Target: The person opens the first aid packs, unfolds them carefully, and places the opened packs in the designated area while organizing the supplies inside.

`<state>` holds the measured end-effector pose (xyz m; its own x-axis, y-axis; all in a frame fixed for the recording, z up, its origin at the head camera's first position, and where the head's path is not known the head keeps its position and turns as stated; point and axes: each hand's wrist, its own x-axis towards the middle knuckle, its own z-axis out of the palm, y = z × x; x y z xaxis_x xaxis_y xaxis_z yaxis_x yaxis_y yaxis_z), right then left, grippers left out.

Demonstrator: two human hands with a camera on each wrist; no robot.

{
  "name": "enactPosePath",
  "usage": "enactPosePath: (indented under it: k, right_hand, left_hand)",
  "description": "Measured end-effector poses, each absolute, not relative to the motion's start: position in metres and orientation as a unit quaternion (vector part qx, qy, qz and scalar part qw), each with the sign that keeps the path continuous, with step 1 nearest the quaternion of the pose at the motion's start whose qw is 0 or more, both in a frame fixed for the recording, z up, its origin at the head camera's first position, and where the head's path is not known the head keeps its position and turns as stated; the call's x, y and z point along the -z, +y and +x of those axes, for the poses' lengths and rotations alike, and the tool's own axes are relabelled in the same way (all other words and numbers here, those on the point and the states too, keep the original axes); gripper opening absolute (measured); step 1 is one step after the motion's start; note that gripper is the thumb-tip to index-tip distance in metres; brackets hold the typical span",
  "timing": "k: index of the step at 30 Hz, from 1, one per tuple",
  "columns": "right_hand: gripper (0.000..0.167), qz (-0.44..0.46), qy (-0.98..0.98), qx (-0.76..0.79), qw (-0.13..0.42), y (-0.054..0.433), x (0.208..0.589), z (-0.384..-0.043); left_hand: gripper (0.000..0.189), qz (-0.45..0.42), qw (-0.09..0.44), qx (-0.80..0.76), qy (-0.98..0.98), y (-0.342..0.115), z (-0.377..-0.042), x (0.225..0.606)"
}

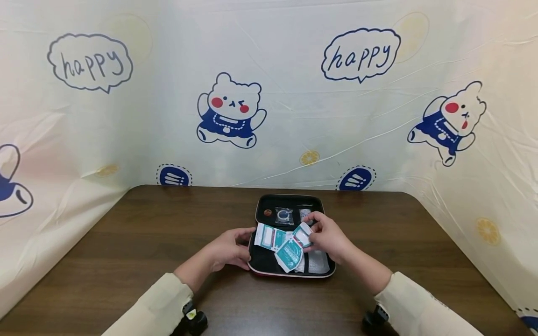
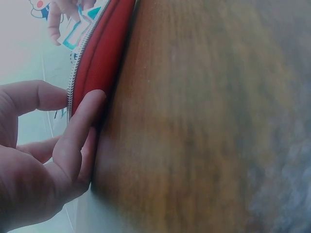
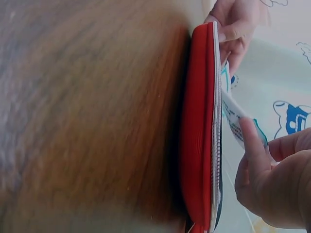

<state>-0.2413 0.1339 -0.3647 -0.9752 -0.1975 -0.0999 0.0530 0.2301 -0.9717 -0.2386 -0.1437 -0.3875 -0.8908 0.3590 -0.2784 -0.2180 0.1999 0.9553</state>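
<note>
A zip case [image 1: 264, 262] lies unfolded on the table, black inside and red outside, with a pale zipper round its rim. My left hand [image 1: 229, 248] holds the case's left side, fingers and thumb at the zipper edge and on the red wall [image 2: 99, 58]. Over the case's near half, my right hand [image 1: 331, 239] pinches a small teal-and-white sachet [image 1: 301, 234] between thumb and fingers. More such sachets lie in the near half, one tilted at the middle [image 1: 289, 255] and another to the left [image 1: 265, 235]. The right fingers partly cover the held sachet.
The case's far half holds a clear-wrapped round item [image 1: 284, 215], a small brown disc [image 1: 267, 213] and a whitish item [image 1: 305, 213] partly behind the right hand. A clear packet [image 1: 318, 262] sits under a strap at near right. Behind the brown table [image 1: 189, 210] hangs a printed curtain [image 1: 290, 154].
</note>
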Motion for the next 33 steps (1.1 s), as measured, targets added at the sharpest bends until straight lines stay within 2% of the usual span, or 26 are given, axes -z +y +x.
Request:
enactPosePath:
  k: [12,17,23,28,33]
  right_hand:
    - [0.044,-0.049,0.785,0.613,0.07,0.116,0.368,-0.24]
    - [0.051,-0.059,0.788,0.601,0.12,0.128,0.365,-0.24]
    - [0.036,-0.099,0.799,0.564,0.185,0.151,0.361,-0.24]
    - [0.041,-0.1,0.805,0.554,0.189,0.159,0.362,-0.241]
    - [0.044,-0.071,0.806,0.565,0.163,0.156,0.367,-0.237]
  left_hand:
    - [0.078,0.054,0.233,-0.635,0.735,-0.145,-0.238,0.387]
    - [0.078,0.056,0.237,-0.634,0.734,-0.146,-0.238,0.387]
    - [0.078,0.058,0.237,-0.635,0.733,-0.145,-0.238,0.387]
    - [0.079,0.058,0.236,-0.635,0.733,-0.146,-0.239,0.387]
    - [0.078,0.057,0.236,-0.635,0.734,-0.146,-0.24,0.389]
